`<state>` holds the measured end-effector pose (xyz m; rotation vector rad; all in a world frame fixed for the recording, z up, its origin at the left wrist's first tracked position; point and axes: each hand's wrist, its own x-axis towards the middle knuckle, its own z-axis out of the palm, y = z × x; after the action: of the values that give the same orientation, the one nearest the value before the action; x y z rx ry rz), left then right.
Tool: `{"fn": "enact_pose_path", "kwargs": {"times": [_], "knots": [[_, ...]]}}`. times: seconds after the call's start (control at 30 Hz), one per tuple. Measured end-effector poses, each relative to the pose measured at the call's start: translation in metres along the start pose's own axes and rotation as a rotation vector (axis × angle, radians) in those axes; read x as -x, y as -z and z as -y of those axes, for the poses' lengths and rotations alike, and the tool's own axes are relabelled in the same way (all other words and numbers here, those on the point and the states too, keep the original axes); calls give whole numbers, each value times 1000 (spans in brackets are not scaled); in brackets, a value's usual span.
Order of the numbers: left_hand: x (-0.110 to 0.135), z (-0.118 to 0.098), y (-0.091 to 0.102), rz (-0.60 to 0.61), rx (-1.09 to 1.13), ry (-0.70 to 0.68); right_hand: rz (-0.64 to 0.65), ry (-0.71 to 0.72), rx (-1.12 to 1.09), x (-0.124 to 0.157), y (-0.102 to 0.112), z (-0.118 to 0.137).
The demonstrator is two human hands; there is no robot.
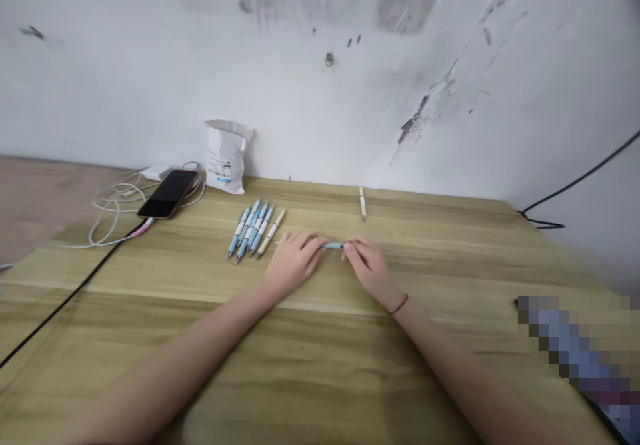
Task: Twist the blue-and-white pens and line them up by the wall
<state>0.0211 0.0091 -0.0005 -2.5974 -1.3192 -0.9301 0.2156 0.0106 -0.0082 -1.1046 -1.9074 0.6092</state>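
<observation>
Between my two hands a light blue pen [332, 245] lies level, just above or on the wooden table. My left hand [296, 256] is closed around one end of it, and its fingers hide that part. At the other end, the thumb and fingers of my right hand [367, 265] pinch the tip. Just left of my left hand, several blue pens [249, 230] lie side by side, with a cream pen [271, 234] at their right edge. Farther back, a single cream pen [363, 203] lies near the wall.
A white package [226, 157] with a label stands against the wall. To its left are a phone [169, 193] and coiled white cables [111, 213]. A black cable [70, 296] crosses the table's left side. A pixelated, blurred-out object [585, 358] sits at the right edge.
</observation>
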Motion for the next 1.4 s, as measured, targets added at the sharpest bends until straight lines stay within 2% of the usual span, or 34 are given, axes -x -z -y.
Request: {"fn": "enact_pose_path", "kwargs": {"times": [0.1,0.27,0.37,0.53,0.63,0.73,0.83,0.93,1.03,1.17,1.3,1.4], "knots": [[0,0,0,4,4,-4,-43,-46,-9,1,-1,-1],[0,-1,-1,28,-10,-19,26,-33,51,2,-1,-3],[0,-1,-1,27,-6,-11,-9,-56,54,2,-2,-3],[1,-2,-1,43,-5,-27,26,40,158,3,-2,-3],[0,-1,0,47,10,-26,-19,18,174,3,0,-4],[-2,2,1,26,49,47,-148,-11,175,3,3,-7],[-4,8,3,7,164,187,-239,13,201,3,7,-11],[-5,12,5,72,306,294,-273,48,247,2,11,-13],[-6,13,7,121,422,327,-284,34,247,1,14,-12],[-5,17,4,50,526,353,-237,-21,224,1,14,-11],[-3,23,-1,-13,489,319,-176,-56,231,3,13,-11],[-3,24,-2,-79,483,301,-148,3,299,3,17,-9]]}}
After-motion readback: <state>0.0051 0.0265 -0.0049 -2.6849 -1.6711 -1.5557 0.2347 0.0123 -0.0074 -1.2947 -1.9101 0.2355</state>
